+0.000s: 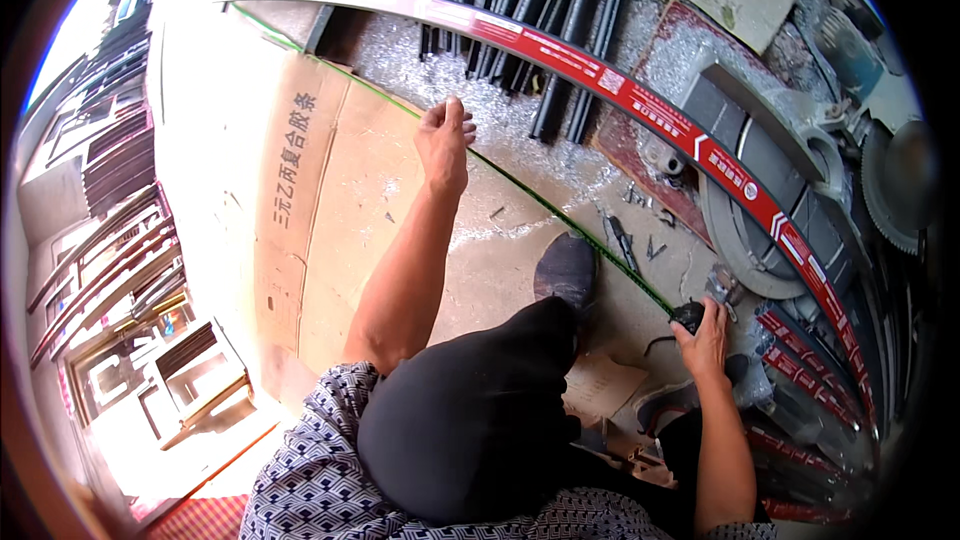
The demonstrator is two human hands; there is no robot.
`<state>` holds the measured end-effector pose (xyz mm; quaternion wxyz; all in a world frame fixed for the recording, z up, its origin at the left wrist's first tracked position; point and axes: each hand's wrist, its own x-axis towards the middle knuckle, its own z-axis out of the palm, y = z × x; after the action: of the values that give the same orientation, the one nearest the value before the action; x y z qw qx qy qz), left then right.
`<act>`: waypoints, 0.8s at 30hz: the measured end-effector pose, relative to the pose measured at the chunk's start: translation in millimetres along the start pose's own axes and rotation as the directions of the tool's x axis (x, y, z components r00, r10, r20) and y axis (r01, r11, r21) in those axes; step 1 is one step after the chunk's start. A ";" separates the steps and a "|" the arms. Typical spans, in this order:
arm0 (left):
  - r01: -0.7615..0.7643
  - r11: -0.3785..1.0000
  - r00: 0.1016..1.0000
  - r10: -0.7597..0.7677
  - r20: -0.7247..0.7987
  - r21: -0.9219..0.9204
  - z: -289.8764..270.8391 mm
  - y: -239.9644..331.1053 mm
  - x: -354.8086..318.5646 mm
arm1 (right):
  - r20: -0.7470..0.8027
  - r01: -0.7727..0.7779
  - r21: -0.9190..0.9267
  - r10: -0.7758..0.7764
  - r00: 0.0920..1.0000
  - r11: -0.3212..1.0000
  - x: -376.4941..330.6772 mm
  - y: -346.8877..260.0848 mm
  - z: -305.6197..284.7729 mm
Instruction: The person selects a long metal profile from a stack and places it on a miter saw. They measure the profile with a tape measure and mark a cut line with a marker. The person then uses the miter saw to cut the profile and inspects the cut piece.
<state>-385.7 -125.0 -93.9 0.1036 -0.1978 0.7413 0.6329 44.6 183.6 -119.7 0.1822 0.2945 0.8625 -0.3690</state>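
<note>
A black tape measure [688, 315] is gripped in my right hand [706, 336], low at the right. Its long green blade [570, 218] is drawn out and runs up and left across the floor, past the cardboard's edge. My left hand [447, 145] is at the blade partway along, fingers curled closed; the blade enters at one side of the hand and comes out at the other, and the exact hold is partly hidden. Above arches a long profile strip [590, 70] with red printed film, its bare pale end at the upper left near the blade's far stretch.
Flattened cardboard [345, 200] covers the floor at left. Dark profile lengths [540, 20] lie at the top. At right stand a grey cutting machine [745, 170] and a toothed blade disc [893, 185]. Pliers-like tool [622, 243] and scraps lie by my shoe [566, 270].
</note>
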 end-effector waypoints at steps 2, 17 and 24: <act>0.004 0.993 0.979 0.021 -0.205 0.122 -26.0 -13.3 4.5 | -0.001 0.074 -0.037 -0.074 0.997 0.997 -1.3 -0.1 3.0; 0.045 0.948 0.928 0.077 -0.364 0.315 -70.2 -47.2 27.6 | 0.166 0.078 0.001 -0.077 0.983 0.997 -26.7 -43.9 -49.7; 0.068 0.989 0.968 -0.097 -0.233 -0.130 -81.6 -30.5 -1.8 | 0.152 0.254 0.020 -0.254 0.955 0.967 -23.0 -62.0 -97.9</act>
<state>-363.3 -208.3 -106.1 0.0277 -0.3091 0.6998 0.6434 12.8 213.5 -9.9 0.1991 0.1521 0.8766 -0.4108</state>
